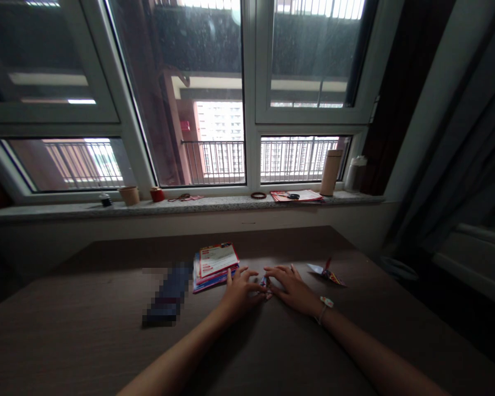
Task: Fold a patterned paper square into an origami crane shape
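A small folded piece of colourful printed paper lies low over the table between my two hands. My left hand reaches in from the left, its thumb and fingertips closed on the paper's left side. From the right, my right hand holds the other side, with its fingers bent over it. The hands partly cover the paper, so its exact shape is hidden. To the right of my right hand stands a folded paper figure with pointed ends, like a paper crane. A stack of printed sheets lies just beyond my left hand.
A dark, pixelated flat object lies on the brown table at left. Along the windowsill stand a paper cup, a red container, a beaded bracelet, scissors on papers and a tan bottle.
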Tool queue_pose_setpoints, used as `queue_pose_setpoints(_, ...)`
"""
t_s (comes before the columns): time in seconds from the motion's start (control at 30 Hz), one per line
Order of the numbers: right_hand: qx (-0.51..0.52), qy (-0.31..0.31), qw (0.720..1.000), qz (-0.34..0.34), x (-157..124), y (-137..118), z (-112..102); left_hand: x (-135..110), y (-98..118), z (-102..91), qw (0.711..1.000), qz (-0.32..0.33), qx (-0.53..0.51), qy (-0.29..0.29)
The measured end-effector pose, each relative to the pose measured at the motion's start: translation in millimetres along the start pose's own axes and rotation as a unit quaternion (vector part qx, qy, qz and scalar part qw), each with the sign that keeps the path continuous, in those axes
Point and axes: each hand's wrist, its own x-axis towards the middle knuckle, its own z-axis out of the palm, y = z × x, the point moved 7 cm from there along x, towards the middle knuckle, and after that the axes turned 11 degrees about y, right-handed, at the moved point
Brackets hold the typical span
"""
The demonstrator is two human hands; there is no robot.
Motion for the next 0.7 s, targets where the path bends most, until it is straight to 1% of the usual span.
queue_pose_setpoints(0.1,-0.011,-0.015,1.000,-0.009,0,1,1,1,0,-1.8,1.000,0.004,0.001,-0.008)
queue_pose_setpoints(0.17,-0.015,-0.012,1.000,-0.011,1,1,1,2,1,-3.7,1.000,0.009,0.001,-0.009)
queue_pose_setpoints(0.3,-0.031,0.013,0.999,-0.010,1,3,-2,2,2,-8.2,1.000,0.015,0.003,0.005)
queue_pose_setpoints(0.4,-0.039,0.040,0.998,-0.007,1,6,-4,2,3,-7.0,1.000,0.010,0.002,0.005)
queue_pose_setpoints(0.5,-0.037,0.069,0.997,0.007,1,12,-4,0,3,-3.5,1.000,0.008,0.006,0.006)
queue_pose_setpoints(0.57,-0.036,0.082,0.996,0.026,1,17,-5,-1,3,-2.5,1.000,0.013,0.012,0.021)
queue_pose_setpoints(0.7,-0.024,0.079,0.995,0.051,1,24,-3,-2,3,0.6,0.999,0.017,0.014,0.029)
